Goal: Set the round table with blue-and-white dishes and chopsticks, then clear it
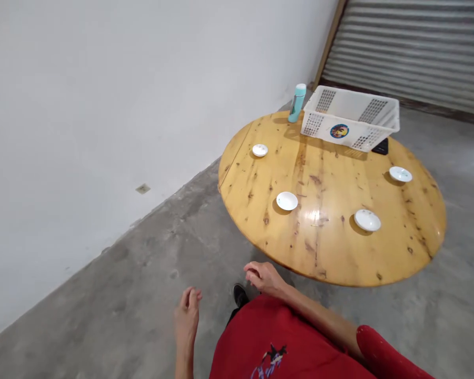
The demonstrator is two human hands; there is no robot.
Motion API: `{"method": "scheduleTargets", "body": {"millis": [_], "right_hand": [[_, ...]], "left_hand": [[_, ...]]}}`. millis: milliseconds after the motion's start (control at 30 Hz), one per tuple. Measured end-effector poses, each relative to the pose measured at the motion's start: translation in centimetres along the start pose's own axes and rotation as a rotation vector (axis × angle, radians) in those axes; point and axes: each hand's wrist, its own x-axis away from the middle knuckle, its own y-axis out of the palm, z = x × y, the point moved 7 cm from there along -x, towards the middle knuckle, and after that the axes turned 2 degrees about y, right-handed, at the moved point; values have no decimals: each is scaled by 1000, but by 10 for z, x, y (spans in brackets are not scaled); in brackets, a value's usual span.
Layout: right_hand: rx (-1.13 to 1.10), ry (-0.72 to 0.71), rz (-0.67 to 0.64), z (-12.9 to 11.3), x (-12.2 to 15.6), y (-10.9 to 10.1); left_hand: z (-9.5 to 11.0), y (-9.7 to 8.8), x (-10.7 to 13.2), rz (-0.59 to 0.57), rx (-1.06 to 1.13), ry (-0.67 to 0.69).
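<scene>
My left hand (187, 311) hangs over the grey floor, left of my body, its fingers loosely bent and slightly apart with nothing visible in them. In front of my red shirt is my right hand (264, 277), just short of the near table edge; its fingers curl loosely and hold nothing that I can see. Neither hand touches the round wooden table (324, 252). Nearest to my right hand on the tabletop is a small white dish (287, 200). Another white dish (367, 220) lies to its right, a third dish (400, 174) at the far right, and a smaller one (259, 150) at the back left.
A white plastic basket (335, 129) with a round sticker stands at the table's back, beside a light-blue bottle (297, 103). A black flat object (381, 147) lies partly behind the basket. A white wall (102, 105) runs along the left; a corrugated shutter (411, 52) is behind.
</scene>
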Motion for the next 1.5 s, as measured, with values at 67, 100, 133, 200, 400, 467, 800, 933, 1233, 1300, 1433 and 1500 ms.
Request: {"method": "scheduleTargets", "body": {"millis": [67, 100, 133, 200, 400, 467, 800, 933, 1233, 1300, 1433, 1500], "right_hand": [[-62, 43, 86, -3, -9, -1], [-88, 67, 119, -4, -12, -2], [-110, 93, 146, -3, -15, -2], [-144, 145, 184, 1, -21, -4], [-261, 243, 270, 23, -64, -21], [-263, 247, 315, 27, -87, -32], [-265, 264, 513, 40, -147, -95], [-305, 362, 585, 54, -137, -106], [-527, 706, 922, 68, -111, -86], [-598, 782, 1029, 62, -113, -75], [-723, 883, 1162, 48, -126, -50], [-750, 932, 1195, 42, -135, -41]], "left_hand": [[27, 9, -38, -121, 16, 52], [41, 16, -54, -172, 21, 84], [56, 25, -68, -216, 25, 120], [85, 47, -92, -300, 46, 188], [159, 112, -138, -476, 99, 285], [179, 124, -152, -511, 114, 281], [266, 168, -241, -603, 84, 250], [307, 211, -287, -628, 154, 242], [395, 340, -384, -757, 182, 180], [412, 367, -398, -787, 166, 196], [436, 410, -423, -816, 73, 251], [443, 425, -431, -839, 1, 278]]}}
